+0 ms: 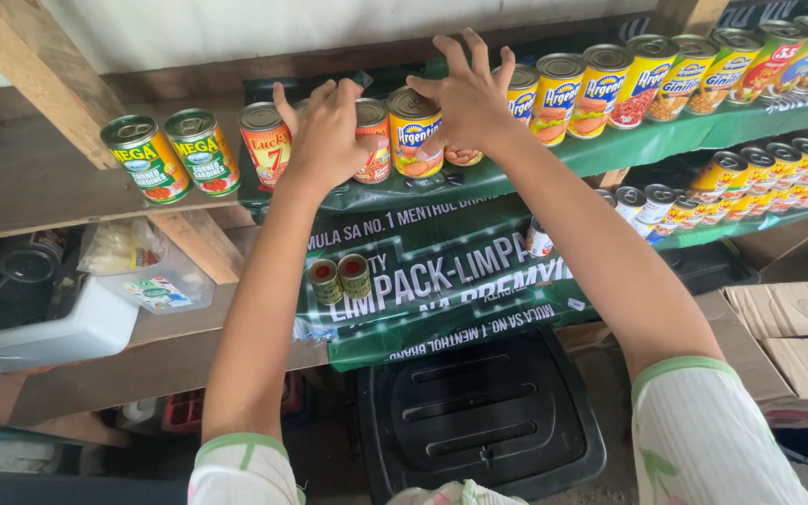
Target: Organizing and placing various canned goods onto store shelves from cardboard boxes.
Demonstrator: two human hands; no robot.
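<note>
You're at the wooden shelf (39, 187), top tier draped in green sheeting (666, 140), lining up the row of cans. Your right hand (468, 93) is spread wide, fingertips resting on the yellow-and-red can (413, 131) mid-row, not clasping it. Your left hand (324, 131) curls loosely round the orange can (373, 140) just beside it, though how firm the hold is I cannot tell. Looks like a straightening step; next calls for nudging both flush with their neighbours without toppling the red can (266, 142).
</note>
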